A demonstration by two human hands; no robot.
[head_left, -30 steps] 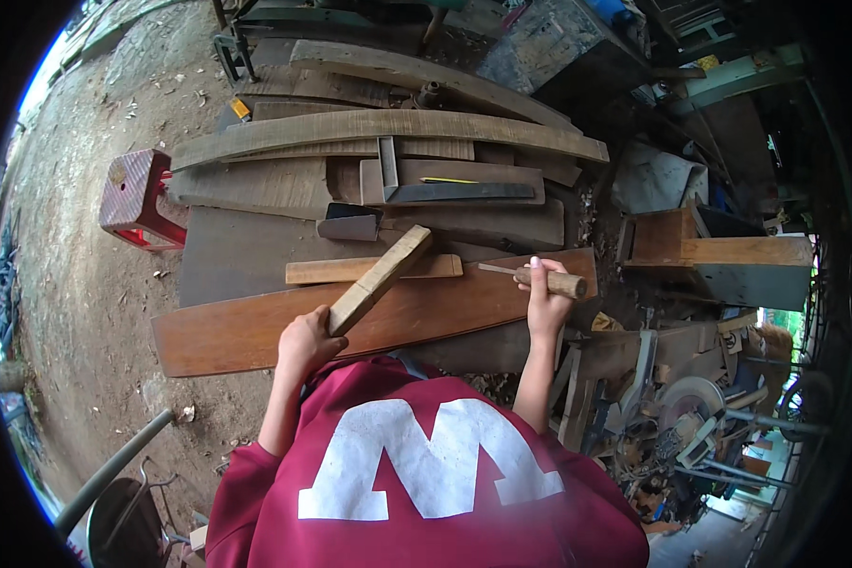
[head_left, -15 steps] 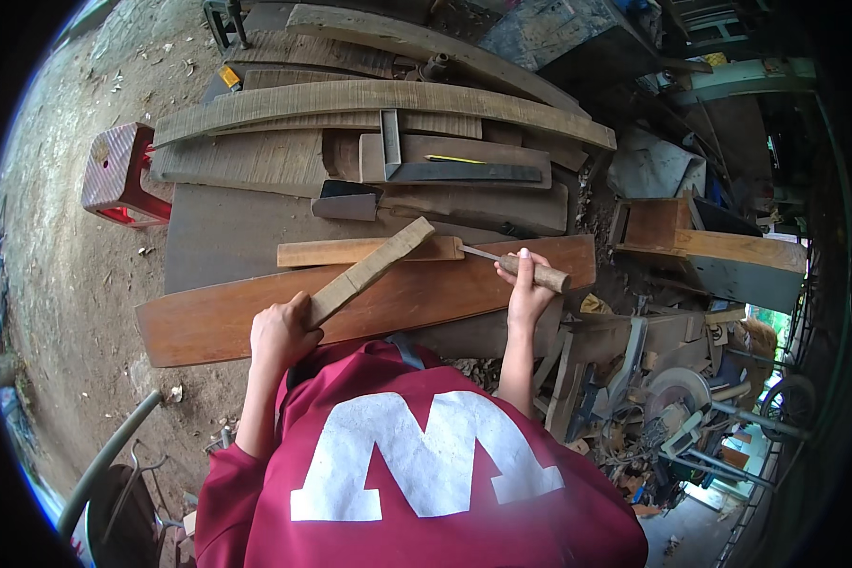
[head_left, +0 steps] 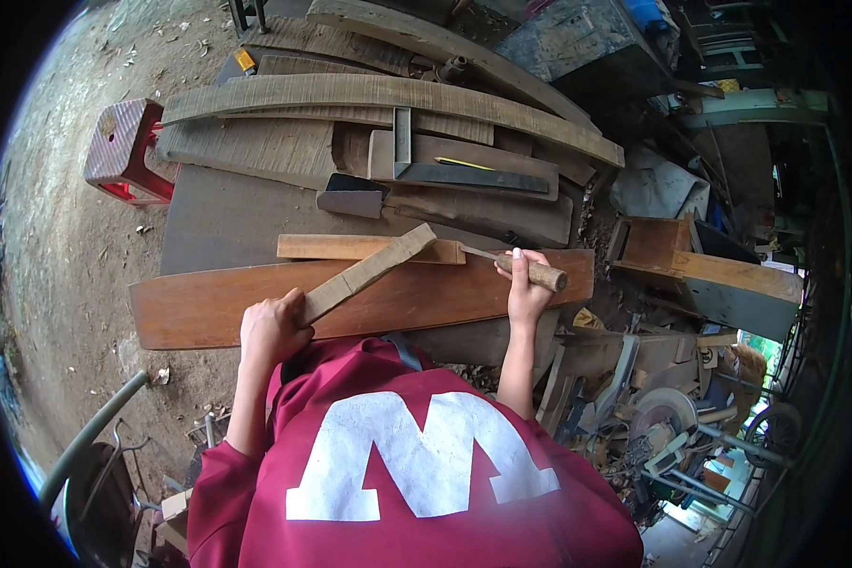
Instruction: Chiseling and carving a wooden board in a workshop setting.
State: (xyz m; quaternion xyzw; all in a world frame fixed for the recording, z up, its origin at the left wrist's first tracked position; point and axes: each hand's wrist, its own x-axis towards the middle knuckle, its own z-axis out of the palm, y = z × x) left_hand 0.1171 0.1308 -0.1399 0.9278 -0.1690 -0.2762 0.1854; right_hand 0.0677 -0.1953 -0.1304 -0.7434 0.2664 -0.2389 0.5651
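Note:
My left hand (head_left: 273, 329) is closed around the lower end of a rough wooden bar (head_left: 369, 272), which slants up to the right across a narrow reddish wood strip (head_left: 324, 247). In my right hand (head_left: 527, 292) is a chisel (head_left: 545, 275) with a round wooden handle. Its thin metal blade points left, and the tip is at the right end of the strip; whether it touches or cuts in is too small to tell. Beneath both lies a long, reddish-brown board (head_left: 208, 305), spanning the bench in front of me.
Beyond the strip lie a metal try square (head_left: 483, 178), a yellow pencil (head_left: 464, 163), a dark-topped block (head_left: 350, 201) and a long curved plank (head_left: 369, 92). A red plastic stool (head_left: 121, 142) stands left. Wooden drawers (head_left: 648, 243) and cluttered metal parts are at the right.
The whole view has shifted and turned slightly. My left hand and the bar sit a little differently; the right hand keeps its hold on the chisel at the strip's end.

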